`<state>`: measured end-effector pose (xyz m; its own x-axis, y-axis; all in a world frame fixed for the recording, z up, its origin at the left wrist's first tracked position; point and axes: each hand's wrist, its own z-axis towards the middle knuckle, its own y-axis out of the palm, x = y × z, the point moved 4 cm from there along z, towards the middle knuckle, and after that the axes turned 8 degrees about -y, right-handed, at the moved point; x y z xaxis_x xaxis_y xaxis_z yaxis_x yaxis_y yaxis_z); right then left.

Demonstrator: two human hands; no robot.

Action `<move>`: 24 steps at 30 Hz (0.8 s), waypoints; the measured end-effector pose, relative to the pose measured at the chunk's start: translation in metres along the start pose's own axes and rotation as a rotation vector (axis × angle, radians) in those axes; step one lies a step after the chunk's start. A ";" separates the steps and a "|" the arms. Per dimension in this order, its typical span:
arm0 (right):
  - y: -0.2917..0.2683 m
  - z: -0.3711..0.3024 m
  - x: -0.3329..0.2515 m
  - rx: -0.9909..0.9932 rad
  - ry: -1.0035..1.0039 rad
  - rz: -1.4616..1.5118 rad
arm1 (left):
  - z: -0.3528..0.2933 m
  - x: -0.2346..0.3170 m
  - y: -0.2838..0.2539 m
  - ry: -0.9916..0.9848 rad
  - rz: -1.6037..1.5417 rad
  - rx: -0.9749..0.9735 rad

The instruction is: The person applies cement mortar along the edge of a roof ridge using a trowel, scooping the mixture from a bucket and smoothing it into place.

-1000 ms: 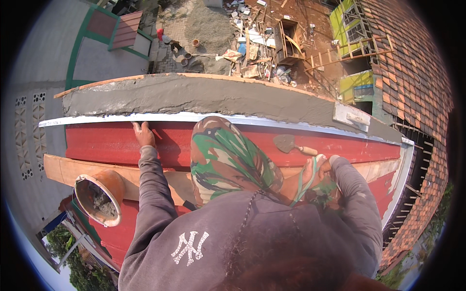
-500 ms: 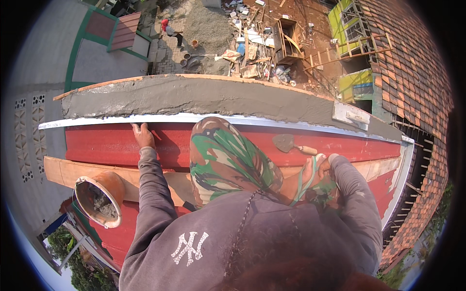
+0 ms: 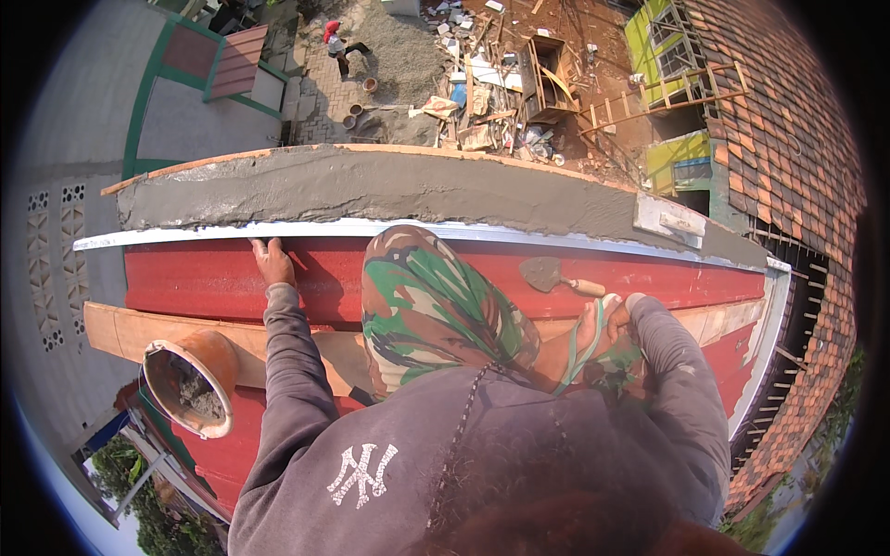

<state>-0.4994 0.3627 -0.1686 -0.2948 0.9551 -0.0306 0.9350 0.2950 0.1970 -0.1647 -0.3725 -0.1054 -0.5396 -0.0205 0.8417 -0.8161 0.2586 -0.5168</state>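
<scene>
A long silvery metal straightedge [image 3: 371, 227] lies along the near side of a band of wet grey mortar [image 3: 371, 185]. My left hand [image 3: 273, 263] is closed at its near edge, left of my knee, with the fingertips partly tucked out of sight against it. By my bent leg and foot [image 3: 582, 341], my right hand [image 3: 618, 322] hangs low, its fingers mostly hidden. A trowel [image 3: 540, 273] with a wooden handle rests on the red roof sheet just beyond that foot. On the mortar at the right lies a pale float [image 3: 669, 222] with a handle.
An orange bucket [image 3: 215, 366] with mortar inside stands at the left by a wooden plank [image 3: 130, 329]. A board [image 3: 417, 148] edges the mortar's far side, above a drop to the ground. Below are a person [image 3: 343, 48], a gravel heap [image 3: 399, 56] and debris. Roof tiles [image 3: 788, 167] rise at right.
Down on the ground, the person has shifted slightly right and now stands more upright near the gravel. Both my hands, the straightedge and the tools look unmoved.
</scene>
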 end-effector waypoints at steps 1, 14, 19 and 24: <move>0.000 0.000 0.000 -0.002 0.001 0.000 | -0.001 0.002 0.001 -0.005 0.014 0.005; -0.002 0.001 -0.003 -0.017 0.006 -0.016 | 0.005 -0.008 -0.003 -0.017 0.026 -0.002; -0.007 -0.001 0.001 -0.020 0.014 -0.008 | -0.002 0.003 0.007 -0.032 -0.028 -0.054; -0.012 -0.003 -0.002 -0.031 0.004 -0.015 | 0.006 -0.008 -0.004 0.017 0.047 0.006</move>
<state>-0.5105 0.3576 -0.1682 -0.3096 0.9504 -0.0298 0.9241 0.3081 0.2263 -0.1587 -0.3786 -0.1109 -0.5739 0.0077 0.8189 -0.7911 0.2530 -0.5568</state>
